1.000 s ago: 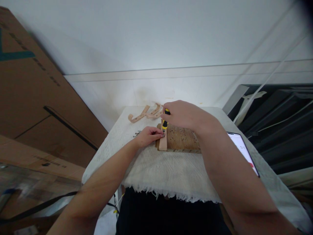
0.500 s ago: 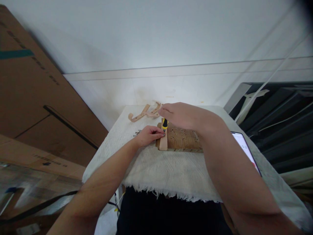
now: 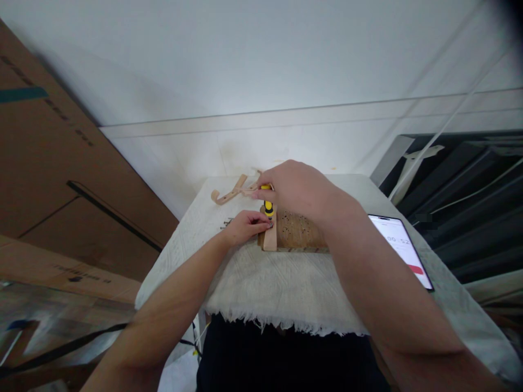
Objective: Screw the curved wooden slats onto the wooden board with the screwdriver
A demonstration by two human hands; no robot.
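Observation:
My right hand (image 3: 294, 188) is closed around the top of a yellow and black screwdriver (image 3: 268, 207) that stands upright over a pale wooden hook piece (image 3: 270, 238). That piece lies on the left end of a brown wooden block (image 3: 296, 234) dotted with holes. My left hand (image 3: 245, 226) pinches at the screwdriver's tip, where a small screw sits, with its fingers resting on the pale piece. Both hands work over a white cloth (image 3: 281, 283) on a small table.
Two more pale wooden hooks (image 3: 232, 192) lie at the cloth's far edge, and a few dark screws (image 3: 225, 222) lie left of my left hand. A phone (image 3: 402, 247) with a lit screen rests at the right. Cardboard boxes (image 3: 53, 174) lean at the left; dark panels stand right.
My right hand opened over the screwdriver's handle half a second ago and has closed on it again, a little further left. My left hand stays pinched at the tip.

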